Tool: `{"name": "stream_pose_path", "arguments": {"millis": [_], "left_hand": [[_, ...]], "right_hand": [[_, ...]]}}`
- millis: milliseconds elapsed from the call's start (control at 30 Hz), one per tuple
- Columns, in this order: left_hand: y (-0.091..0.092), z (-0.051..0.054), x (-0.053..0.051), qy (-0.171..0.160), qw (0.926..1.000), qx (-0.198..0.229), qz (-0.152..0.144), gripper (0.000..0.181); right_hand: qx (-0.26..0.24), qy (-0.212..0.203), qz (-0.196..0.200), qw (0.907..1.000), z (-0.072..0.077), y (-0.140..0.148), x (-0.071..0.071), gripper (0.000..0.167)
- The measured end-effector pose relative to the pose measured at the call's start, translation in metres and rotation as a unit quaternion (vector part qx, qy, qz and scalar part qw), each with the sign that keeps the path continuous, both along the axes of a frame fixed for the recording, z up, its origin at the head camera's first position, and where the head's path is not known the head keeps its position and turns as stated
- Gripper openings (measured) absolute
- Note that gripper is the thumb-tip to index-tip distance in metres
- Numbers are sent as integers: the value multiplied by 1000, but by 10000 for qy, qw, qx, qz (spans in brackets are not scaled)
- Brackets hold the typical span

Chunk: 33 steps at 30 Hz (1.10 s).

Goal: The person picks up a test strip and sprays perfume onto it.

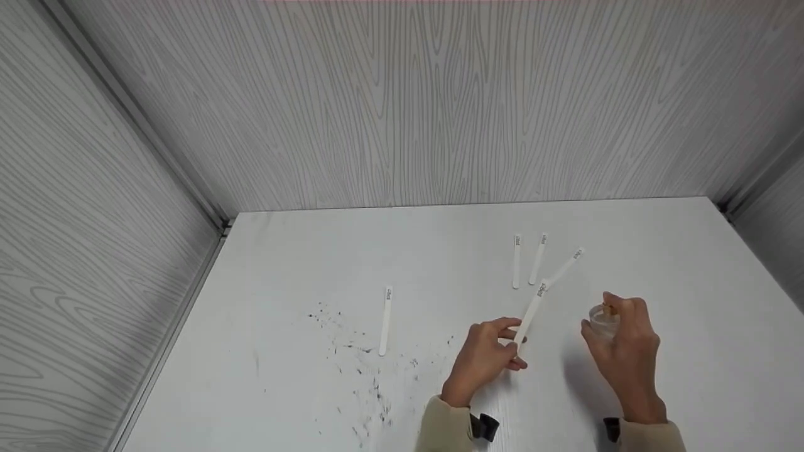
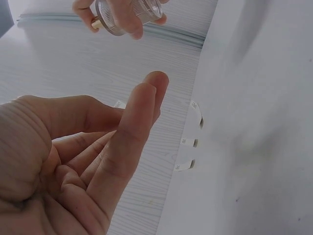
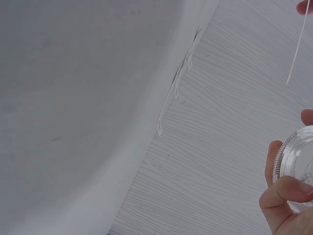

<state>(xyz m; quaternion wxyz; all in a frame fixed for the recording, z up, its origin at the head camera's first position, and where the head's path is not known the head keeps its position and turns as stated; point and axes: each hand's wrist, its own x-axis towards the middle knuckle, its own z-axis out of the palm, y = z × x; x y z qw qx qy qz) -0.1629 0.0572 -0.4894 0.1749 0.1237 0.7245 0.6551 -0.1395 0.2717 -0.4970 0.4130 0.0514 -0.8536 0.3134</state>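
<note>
My left hand [image 1: 483, 355] pinches the lower end of a white paper test strip [image 1: 531, 314] between thumb and fingers; the strip slants up and away, with print at its far end. To the right, my right hand [image 1: 631, 342] grips a clear ribbed glass spray bottle [image 1: 602, 323], its forefinger at the gold-coloured top. In the left wrist view the bottle [image 2: 146, 9] is tilted over. The right wrist view shows only part of the bottle [image 3: 288, 164], and the held strip [image 3: 297, 49] edge-on, apart from it.
Three similar strips lie toward the back right of the white table [image 1: 282, 251]: one upright [image 1: 517, 262], one slightly slanted [image 1: 537, 258], one more slanted [image 1: 567, 266]. Another strip [image 1: 385, 323] lies left of centre. Dark specks [image 1: 377, 395] mark the tabletop. Wood-grain panels [image 1: 402, 113] enclose it.
</note>
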Motion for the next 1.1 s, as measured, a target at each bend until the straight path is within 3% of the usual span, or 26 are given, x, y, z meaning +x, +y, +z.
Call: {"name": "stream_pose_path", "arguments": {"millis": [600,833,1100], "left_hand": [[-2,-6,-2,-26,10000,23,90,42],[-8,-12,-9,-146,9996,239,96,41],[-11,-9,-23,-102,9991,284,299,37]], "right_hand": [[-33,136,-35,9999,-2,2,-2,56],[-153,155,-39,9998,-2,2,-2,57],[-171,245,66,9995,-3,3,-4,54]]}}
